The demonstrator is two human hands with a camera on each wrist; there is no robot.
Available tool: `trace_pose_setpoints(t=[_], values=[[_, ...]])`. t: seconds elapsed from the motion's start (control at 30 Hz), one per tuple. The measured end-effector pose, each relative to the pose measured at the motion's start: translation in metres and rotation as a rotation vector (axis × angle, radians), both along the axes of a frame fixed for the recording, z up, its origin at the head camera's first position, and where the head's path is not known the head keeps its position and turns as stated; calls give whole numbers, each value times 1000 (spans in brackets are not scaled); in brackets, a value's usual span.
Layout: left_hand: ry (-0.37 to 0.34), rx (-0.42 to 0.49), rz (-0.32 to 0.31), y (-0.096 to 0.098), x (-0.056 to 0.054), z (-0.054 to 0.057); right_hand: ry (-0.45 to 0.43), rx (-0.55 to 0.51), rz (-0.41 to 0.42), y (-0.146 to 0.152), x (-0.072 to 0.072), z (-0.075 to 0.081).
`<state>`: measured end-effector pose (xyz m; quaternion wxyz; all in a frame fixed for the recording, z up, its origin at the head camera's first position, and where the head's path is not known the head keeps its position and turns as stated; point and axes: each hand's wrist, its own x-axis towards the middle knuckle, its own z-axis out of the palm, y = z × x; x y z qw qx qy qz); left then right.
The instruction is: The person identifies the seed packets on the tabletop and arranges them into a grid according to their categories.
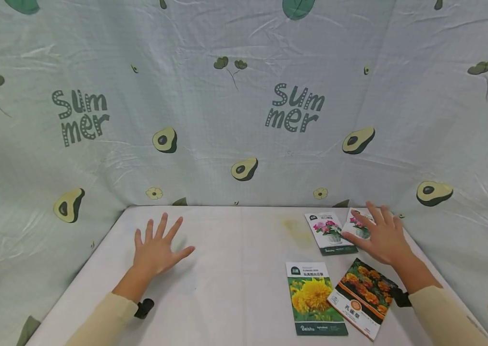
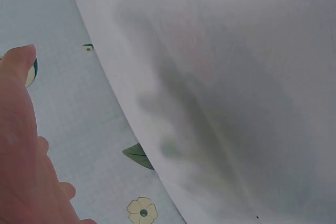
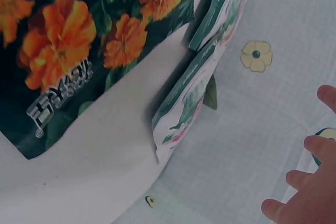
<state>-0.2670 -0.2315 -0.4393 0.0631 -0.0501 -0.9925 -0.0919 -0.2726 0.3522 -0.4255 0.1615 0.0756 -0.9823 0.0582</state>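
My left hand [image 1: 156, 253] is held over the left part of the white table, fingers spread and nothing in them. Over at the far right, my right hand [image 1: 383, 239] also has its fingers spread and overlaps a pink-flower seed packet [image 1: 358, 228] in the head view. A second pink-flower seed packet [image 1: 331, 234] lies just left of that one. Nearer the front is a seed packet with yellow flowers [image 1: 315, 299]. An orange-flower seed packet [image 1: 362, 299] lies tilted, its left corner meeting the yellow one. The right wrist view shows the orange-flower packet [image 3: 68, 40] large.
The white table [image 1: 226, 278] ends at the back against a pale hanging cloth [image 1: 209, 110] printed with avocados and lettering. More of this cloth stands along the left and right sides. A faint yellowish stain [image 1: 297, 232] marks the tabletop near the back packets.
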Motion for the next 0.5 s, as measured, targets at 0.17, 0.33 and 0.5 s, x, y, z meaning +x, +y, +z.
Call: trace_pose_setpoints(t=[0.17,0.33,0.5], values=[[-5,31,-1,11,7,0,-12,-6,11,-5,7,-2],[12,49,-18,24,13,-3,-34,-16,24,-8,15,-8],[29,38,-30,35,17,-7,-77,-37,27,-12,23,-14]])
